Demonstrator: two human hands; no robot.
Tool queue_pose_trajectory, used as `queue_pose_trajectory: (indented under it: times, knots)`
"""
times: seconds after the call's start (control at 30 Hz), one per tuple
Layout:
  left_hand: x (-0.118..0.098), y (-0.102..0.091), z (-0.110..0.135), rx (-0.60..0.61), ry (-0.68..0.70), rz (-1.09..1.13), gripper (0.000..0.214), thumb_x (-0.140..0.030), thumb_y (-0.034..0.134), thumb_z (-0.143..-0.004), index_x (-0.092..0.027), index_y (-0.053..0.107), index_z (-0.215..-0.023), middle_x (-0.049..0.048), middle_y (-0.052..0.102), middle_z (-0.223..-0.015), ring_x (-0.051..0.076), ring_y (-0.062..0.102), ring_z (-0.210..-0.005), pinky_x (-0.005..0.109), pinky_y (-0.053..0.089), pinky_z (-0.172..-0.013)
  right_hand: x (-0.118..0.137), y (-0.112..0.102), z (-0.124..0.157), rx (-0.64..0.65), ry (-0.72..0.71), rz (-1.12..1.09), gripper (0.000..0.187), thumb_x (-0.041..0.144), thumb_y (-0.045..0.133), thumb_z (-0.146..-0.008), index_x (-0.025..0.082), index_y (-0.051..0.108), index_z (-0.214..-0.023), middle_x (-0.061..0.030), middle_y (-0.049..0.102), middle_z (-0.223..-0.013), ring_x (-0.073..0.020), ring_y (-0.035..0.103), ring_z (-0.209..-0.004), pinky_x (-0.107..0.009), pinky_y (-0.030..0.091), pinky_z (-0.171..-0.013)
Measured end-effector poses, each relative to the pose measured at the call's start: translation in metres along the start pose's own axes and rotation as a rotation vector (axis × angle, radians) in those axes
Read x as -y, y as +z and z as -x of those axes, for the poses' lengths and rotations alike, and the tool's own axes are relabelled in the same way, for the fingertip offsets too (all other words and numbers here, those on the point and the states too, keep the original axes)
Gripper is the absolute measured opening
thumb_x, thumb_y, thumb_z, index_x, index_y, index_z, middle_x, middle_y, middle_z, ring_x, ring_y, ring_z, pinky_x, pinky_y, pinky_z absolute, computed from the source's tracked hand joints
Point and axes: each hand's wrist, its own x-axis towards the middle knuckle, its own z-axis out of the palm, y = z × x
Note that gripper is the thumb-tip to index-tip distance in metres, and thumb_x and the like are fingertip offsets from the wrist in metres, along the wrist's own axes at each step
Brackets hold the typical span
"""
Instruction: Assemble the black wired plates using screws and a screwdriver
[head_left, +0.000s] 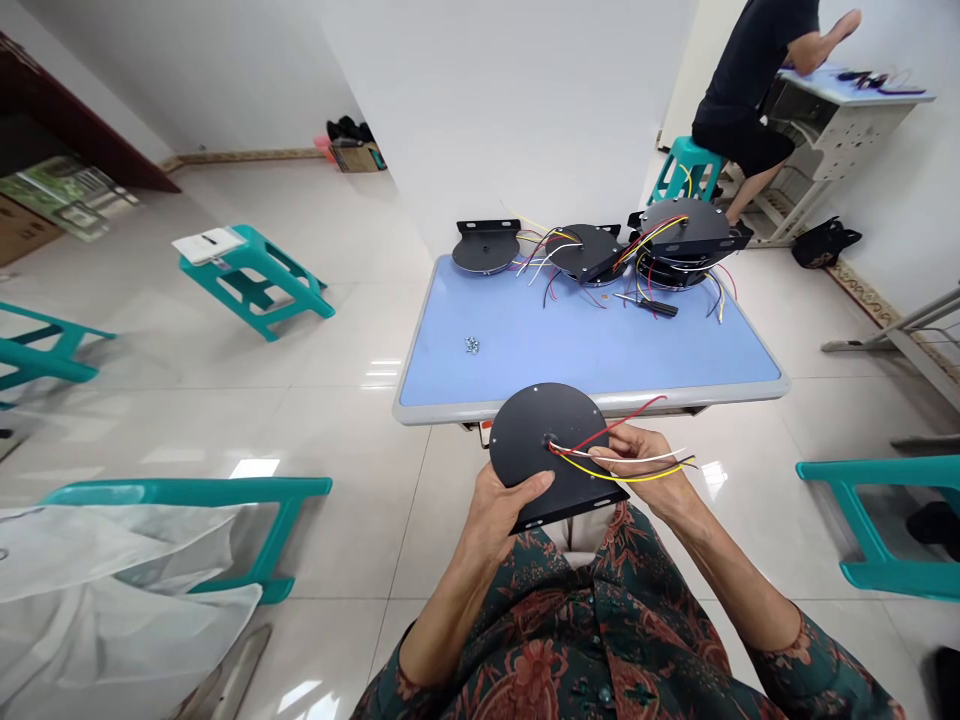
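Note:
My left hand (499, 515) grips the lower edge of a round black metal disc (536, 435) with a flanged bracket, holding it up in front of me. My right hand (637, 460) pinches a bundle of red, yellow, white and black wires (622, 468) that come out of the disc's centre hole. On the blue table (570, 340) in front of me lie similar black discs (486, 245) with bracket edges, some with trailing coloured wires (555, 250). Beside them rest a black-handled screwdriver (646, 307) and a small cluster of screws (472, 345).
A co-worker (750, 100) sits on a teal stool (686, 170) at a white desk (847, 130) at the far right. More teal stools (255, 275) stand on the tiled floor, and white plastic sheeting (97, 610) lies at the lower left.

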Motion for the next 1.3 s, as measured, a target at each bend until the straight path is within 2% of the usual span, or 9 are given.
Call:
queue_pose_trajectory:
  times: [0.23, 0.33, 0.43, 0.53, 0.67, 0.77, 0.9, 1.07, 1.3]
  knots:
    - [0.0007, -0.0014, -0.0031, 0.000, 0.037, -0.023, 0.064, -0.025, 0.096, -0.052, -0.013, 0.073, -0.111, 0.0110, 0.078, -0.107, 0.027, 0.073, -0.095, 0.040, 0.057, -0.093, -0.0021, -0.0002, -0.0017, -0.012, 0.025, -0.019, 0.038, 0.042, 0.085, -0.070, 0.017, 0.074, -0.096, -0.0072, 0.078, -0.098, -0.0243, 0.073, -0.094, -0.038, 0.057, -0.088]
    - [0.0005, -0.0010, -0.0034, 0.004, 0.037, -0.022, 0.065, -0.025, 0.096, -0.052, -0.013, 0.073, -0.112, 0.0109, 0.078, -0.108, 0.027, 0.073, -0.096, 0.039, 0.057, -0.093, -0.0015, -0.0004, -0.0012, -0.015, 0.026, -0.019, 0.043, 0.043, 0.084, -0.070, 0.017, 0.074, -0.103, -0.0084, 0.078, -0.103, -0.0256, 0.073, -0.097, -0.040, 0.057, -0.091]
    - [-0.0004, 0.0003, -0.0023, 0.004, 0.032, -0.019, 0.065, -0.024, 0.095, -0.053, -0.013, 0.072, -0.113, 0.0110, 0.078, -0.107, 0.026, 0.073, -0.094, 0.039, 0.058, -0.091, 0.0007, -0.0005, 0.0003, -0.021, 0.038, -0.002, 0.046, 0.042, 0.083, -0.072, 0.018, 0.073, -0.110, -0.0073, 0.078, -0.097, -0.0259, 0.073, -0.095, -0.039, 0.058, -0.088]
    - [-0.0015, 0.0014, -0.0018, 0.004, 0.034, -0.018, 0.065, -0.025, 0.095, -0.053, -0.013, 0.072, -0.112, 0.0112, 0.078, -0.106, 0.027, 0.073, -0.094, 0.039, 0.058, -0.090, 0.0025, -0.0004, 0.0014, -0.015, 0.053, 0.000, 0.043, 0.041, 0.083, -0.073, 0.018, 0.073, -0.108, -0.0061, 0.078, -0.090, -0.0259, 0.073, -0.092, -0.038, 0.058, -0.084]
    - [-0.0019, 0.0015, -0.0027, 0.002, 0.036, -0.013, 0.067, -0.026, 0.096, -0.051, -0.012, 0.072, -0.112, 0.0118, 0.078, -0.106, 0.028, 0.073, -0.094, 0.040, 0.058, -0.091, 0.0014, -0.0001, 0.0008, -0.005, 0.033, -0.012, 0.039, 0.040, 0.083, -0.073, 0.017, 0.074, -0.103, -0.0076, 0.078, -0.100, -0.0248, 0.073, -0.094, -0.037, 0.057, -0.084]
    - [-0.0014, 0.0013, -0.0022, -0.002, 0.048, -0.009, 0.068, -0.026, 0.096, -0.050, -0.012, 0.072, -0.112, 0.0120, 0.078, -0.105, 0.028, 0.073, -0.095, 0.040, 0.058, -0.091, 0.0001, 0.0000, -0.0001, -0.006, 0.022, -0.017, 0.041, 0.039, 0.083, -0.073, 0.018, 0.073, -0.107, -0.0078, 0.077, -0.106, -0.0230, 0.072, -0.093, -0.034, 0.057, -0.082]
    - [-0.0009, 0.0009, -0.0006, -0.003, 0.056, 0.008, 0.067, -0.027, 0.095, -0.051, -0.013, 0.072, -0.112, 0.0115, 0.078, -0.106, 0.028, 0.073, -0.096, 0.040, 0.058, -0.091, -0.0006, -0.0003, -0.0007, -0.004, 0.030, -0.001, 0.042, 0.040, 0.082, -0.075, 0.017, 0.072, -0.108, -0.0074, 0.078, -0.102, -0.0218, 0.073, -0.090, -0.032, 0.056, -0.078]
    - [-0.0016, -0.0007, -0.0028, -0.002, 0.064, 0.013, 0.066, -0.025, 0.095, -0.052, -0.013, 0.071, -0.112, 0.0116, 0.078, -0.107, 0.029, 0.073, -0.098, 0.041, 0.058, -0.091, 0.0008, 0.0005, -0.0009, 0.044, 0.014, -0.044, 0.048, 0.040, 0.083, -0.074, 0.019, 0.072, -0.116, -0.0080, 0.077, -0.110, -0.0230, 0.073, -0.097, -0.034, 0.057, -0.084]
    - [-0.0010, -0.0009, -0.0049, 0.009, 0.071, 0.011, 0.066, -0.026, 0.094, -0.052, -0.012, 0.071, -0.113, 0.0121, 0.078, -0.107, 0.030, 0.073, -0.099, 0.040, 0.058, -0.092, 0.0027, 0.0032, -0.0010, 0.020, -0.004, -0.042, 0.052, 0.040, 0.085, -0.070, 0.019, 0.073, -0.117, -0.0086, 0.076, -0.114, -0.0262, 0.071, -0.104, -0.038, 0.058, -0.089]
